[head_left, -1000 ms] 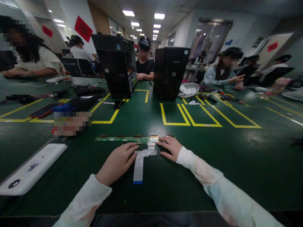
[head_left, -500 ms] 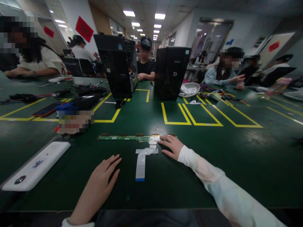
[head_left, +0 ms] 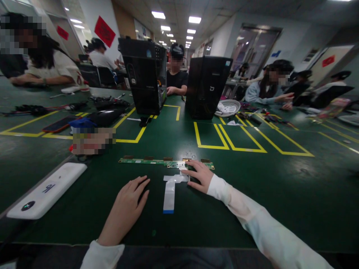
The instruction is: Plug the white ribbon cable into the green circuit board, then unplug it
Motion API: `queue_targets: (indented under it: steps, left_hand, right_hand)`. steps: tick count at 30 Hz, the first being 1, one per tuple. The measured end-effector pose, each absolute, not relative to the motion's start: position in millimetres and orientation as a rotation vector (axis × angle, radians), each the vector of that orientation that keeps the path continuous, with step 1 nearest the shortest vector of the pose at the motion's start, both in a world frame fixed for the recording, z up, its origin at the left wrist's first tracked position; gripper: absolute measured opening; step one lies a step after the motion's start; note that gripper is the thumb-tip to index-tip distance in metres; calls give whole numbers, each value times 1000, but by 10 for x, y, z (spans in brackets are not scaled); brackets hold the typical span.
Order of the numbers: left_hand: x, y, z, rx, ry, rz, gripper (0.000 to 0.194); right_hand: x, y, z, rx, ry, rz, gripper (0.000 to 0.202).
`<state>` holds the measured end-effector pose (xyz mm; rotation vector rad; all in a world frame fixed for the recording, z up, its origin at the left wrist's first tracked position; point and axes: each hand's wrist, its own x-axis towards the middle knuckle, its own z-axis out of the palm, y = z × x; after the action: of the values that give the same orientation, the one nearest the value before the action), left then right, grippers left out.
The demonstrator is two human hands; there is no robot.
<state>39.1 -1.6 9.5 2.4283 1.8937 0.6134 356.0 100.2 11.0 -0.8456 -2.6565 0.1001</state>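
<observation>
R hand [head_left: 199, 176] over PCB [head_left: 146, 161], white ribbon cable [head_left: 168, 198], L hand [head_left: 127, 200] nearby; 2 PC towers [head_left: 143, 80] behind

On the table [head_left: 294, 190] we see the circuit board [head_left: 159, 162], with the ribbon cable [head_left: 169, 192] before it. Behind both, we find two computer towers [head_left: 209, 87].

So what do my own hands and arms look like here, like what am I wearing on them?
Your left hand and right hand are bare, with no gloves or rings showing. The right sleeve is long, whitish, with soft pastel patches of peach and pale green. Of the left sleeve, only a whitish end shows near the wrist.
</observation>
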Motion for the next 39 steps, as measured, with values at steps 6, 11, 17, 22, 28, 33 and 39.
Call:
queue_targets:
  steps: [6,11,17,22,28,33,39]
  left_hand:
    - [398,-20,112,2407,1888,612,45]
    - [395,-16,109,2415,1883,623,43]
    - [401,-12,90,2423,1890,645,42]
    - [397,-14,62,2415,1894,641,44]
    - [389,-9,50,2426,1882,653,45]
    - [373,-2,33,2438,1873,657,48]
    - [373,-4,31,2442,1879,635,49]
  right_hand:
    - [3591,1011,117,-903,-2712,131,53]
    - [3610,994,109,-964,-2751,122,54]
    - [3733,871,87,-1023,-2760,71,53]
    - [4124,594,52,-1081,-2718,32,51]
    - [4861,148,-39,-1260,-2569,-104,48]
    - [5461,-180,-96,-1466,-2448,-149,47]
    - [5978,-432,-202,-1629,-2304,-191,50]
